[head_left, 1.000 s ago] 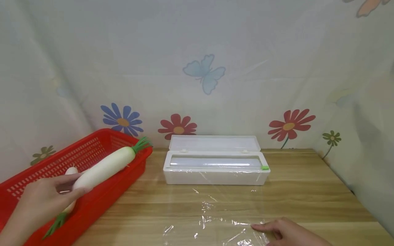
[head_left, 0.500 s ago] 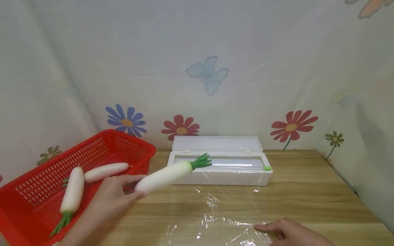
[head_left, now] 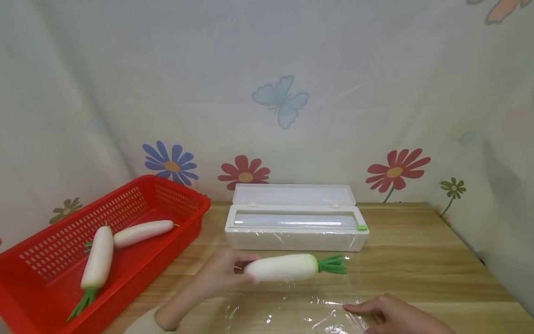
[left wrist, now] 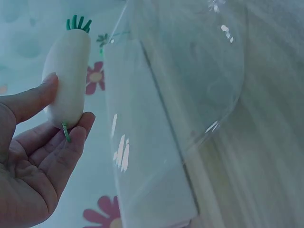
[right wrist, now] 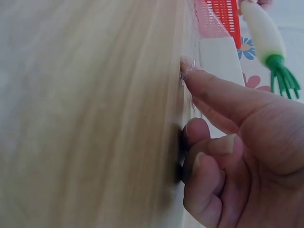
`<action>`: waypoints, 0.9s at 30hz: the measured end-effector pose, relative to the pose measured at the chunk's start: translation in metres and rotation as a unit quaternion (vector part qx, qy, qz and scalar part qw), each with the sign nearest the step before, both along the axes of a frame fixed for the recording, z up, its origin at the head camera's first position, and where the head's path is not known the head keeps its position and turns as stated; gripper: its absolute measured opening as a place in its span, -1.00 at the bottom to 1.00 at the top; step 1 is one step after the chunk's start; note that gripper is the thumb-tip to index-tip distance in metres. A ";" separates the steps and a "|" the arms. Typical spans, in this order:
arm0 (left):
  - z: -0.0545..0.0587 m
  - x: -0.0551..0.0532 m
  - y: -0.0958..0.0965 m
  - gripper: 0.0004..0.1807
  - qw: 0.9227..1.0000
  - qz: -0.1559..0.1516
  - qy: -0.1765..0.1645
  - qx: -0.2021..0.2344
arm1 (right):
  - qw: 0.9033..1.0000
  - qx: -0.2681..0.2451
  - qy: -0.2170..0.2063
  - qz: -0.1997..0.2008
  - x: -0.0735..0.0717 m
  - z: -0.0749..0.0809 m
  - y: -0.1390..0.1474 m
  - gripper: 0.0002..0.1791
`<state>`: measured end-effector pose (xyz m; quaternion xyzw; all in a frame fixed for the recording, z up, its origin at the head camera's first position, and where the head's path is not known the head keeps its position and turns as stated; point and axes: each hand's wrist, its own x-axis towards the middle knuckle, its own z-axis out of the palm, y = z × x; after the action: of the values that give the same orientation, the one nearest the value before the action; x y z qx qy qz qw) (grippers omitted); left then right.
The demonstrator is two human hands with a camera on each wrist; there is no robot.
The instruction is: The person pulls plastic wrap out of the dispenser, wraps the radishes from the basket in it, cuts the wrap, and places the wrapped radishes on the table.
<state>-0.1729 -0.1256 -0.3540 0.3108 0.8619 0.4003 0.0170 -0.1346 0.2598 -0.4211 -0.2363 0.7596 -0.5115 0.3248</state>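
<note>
My left hand (head_left: 223, 273) grips a white radish (head_left: 283, 267) by its root end, thumb on one side and fingers on the other. The radish lies level in the head view, its green leaf stubs pointing right, over a sheet of clear plastic wrap (head_left: 292, 297). In the left wrist view the radish (left wrist: 69, 71) is held off the table, apart from the film. My right hand (head_left: 392, 315) pinches the film's near right edge between thumb and index finger; its other fingers (right wrist: 204, 180) curl in. The film runs back to a white dispenser box (head_left: 296, 239).
A red plastic basket (head_left: 167, 260) stands at the left, with two more white radishes (head_left: 98, 257) inside. The dispenser's lid (head_left: 292, 194) is raised at the back, a green cutter slide (head_left: 362, 228) sits at its right end, and a printed curtain (head_left: 333, 116) hangs behind the wooden table (head_left: 425, 260).
My left hand has carried the radish from above the basket rightward over the plastic wrap, and it has turned from slanted to level. The right hand stays at the film's edge.
</note>
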 end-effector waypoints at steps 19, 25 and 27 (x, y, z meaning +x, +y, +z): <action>-0.040 -0.020 0.028 -0.65 0.999 -0.031 -0.022 -0.017 | 0.999 0.037 0.023 -0.004 -0.001 0.005 -0.001 -0.48; -0.043 -0.021 0.027 -0.63 0.999 -0.029 -0.029 -0.019 | 0.998 0.036 0.051 0.017 -0.002 0.004 -0.001 -0.48; -0.043 -0.020 0.026 -0.62 0.999 -0.024 -0.040 -0.014 | 0.998 0.036 0.050 0.017 -0.002 0.004 -0.001 -0.48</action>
<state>-0.1932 -0.0999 -0.3965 0.3145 0.8584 0.4000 0.0654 -0.1362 0.2591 -0.4171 -0.2625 0.7888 -0.4658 0.3032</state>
